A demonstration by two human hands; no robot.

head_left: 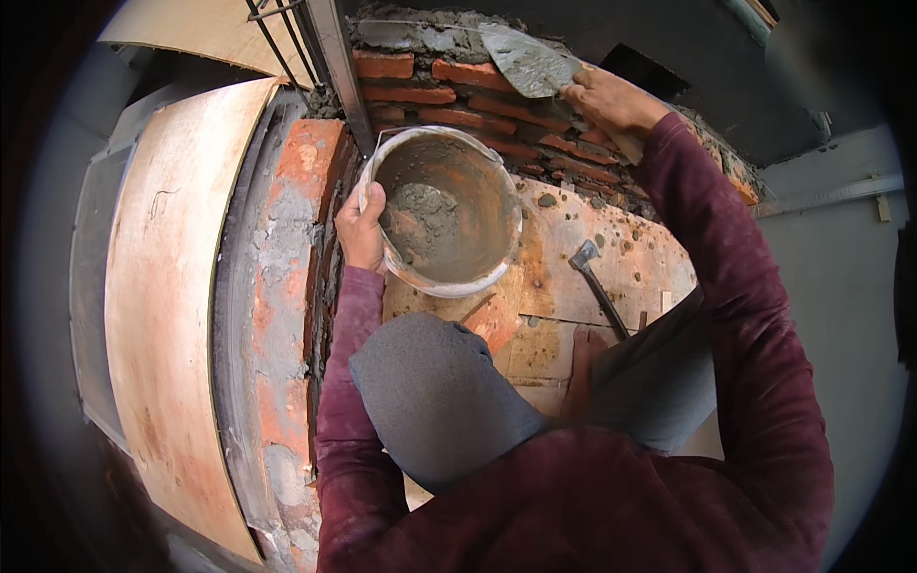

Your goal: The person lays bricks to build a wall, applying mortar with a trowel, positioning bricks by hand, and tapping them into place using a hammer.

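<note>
Head view: the left hand (363, 227) clasps a bucket (482, 196), most fingers hidden; the right hand (616, 105), arm (731, 253) outstretched, is wrapped round a trowel (528, 63).

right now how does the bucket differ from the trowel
The bucket is round and deep, while the trowel has a flat blade. The bucket is larger than the trowel. The left hand grips the bucket's rim; the right hand holds the trowel. Both look smeared with grey mortar.
</note>
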